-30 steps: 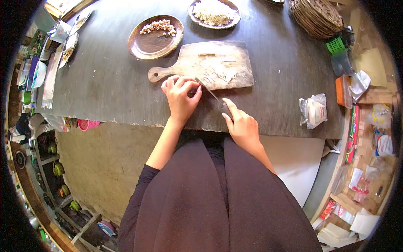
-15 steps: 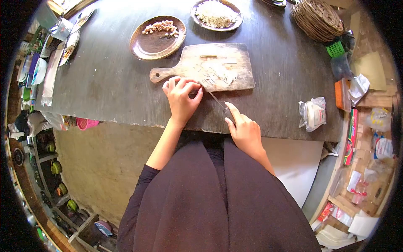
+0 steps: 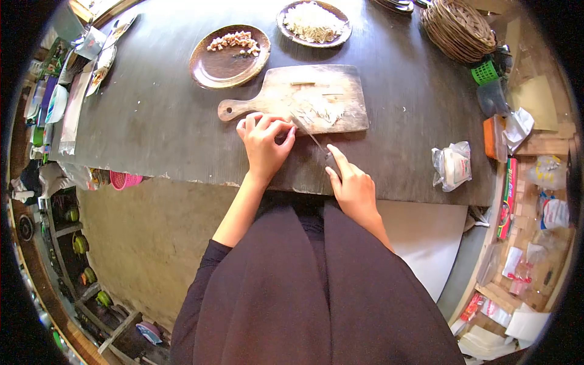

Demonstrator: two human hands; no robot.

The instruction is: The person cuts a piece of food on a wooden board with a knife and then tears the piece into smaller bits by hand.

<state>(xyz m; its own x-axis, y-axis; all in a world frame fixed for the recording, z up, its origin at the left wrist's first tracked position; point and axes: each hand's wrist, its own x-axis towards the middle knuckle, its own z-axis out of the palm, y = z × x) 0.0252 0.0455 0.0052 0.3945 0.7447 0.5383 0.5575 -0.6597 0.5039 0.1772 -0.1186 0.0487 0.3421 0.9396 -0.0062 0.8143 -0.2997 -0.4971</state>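
My right hand [image 3: 354,190] grips a knife [image 3: 317,144] by its dark handle. Its blade slants up and left over the near edge of a wooden cutting board [image 3: 280,79]. Against that edge, my left hand [image 3: 266,146] is closed, fingertips bent and pinched beside the blade; whatever they hold is hidden. Thin pale slivers [image 3: 327,111] lie in a loose heap on the board, with a small pale stick [image 3: 302,83] above them. Behind the board stand a brown plate [image 3: 220,70] with small reddish-brown pieces [image 3: 234,40] and another plate [image 3: 281,24] heaped with whitish shreds [image 3: 311,22].
On the dark table [image 3: 164,121], a clear plastic bag [image 3: 453,165] with something white lies at right. Stacked woven plates [image 3: 459,30] and a green basket [image 3: 485,72] stand at the far right. Dishes [image 3: 104,64] line the left edge. Packets fill the right-hand shelf.
The knife blade has shifted slightly at the left fingertips. Both hands keep nearly the same place, and the view has tilted a little.
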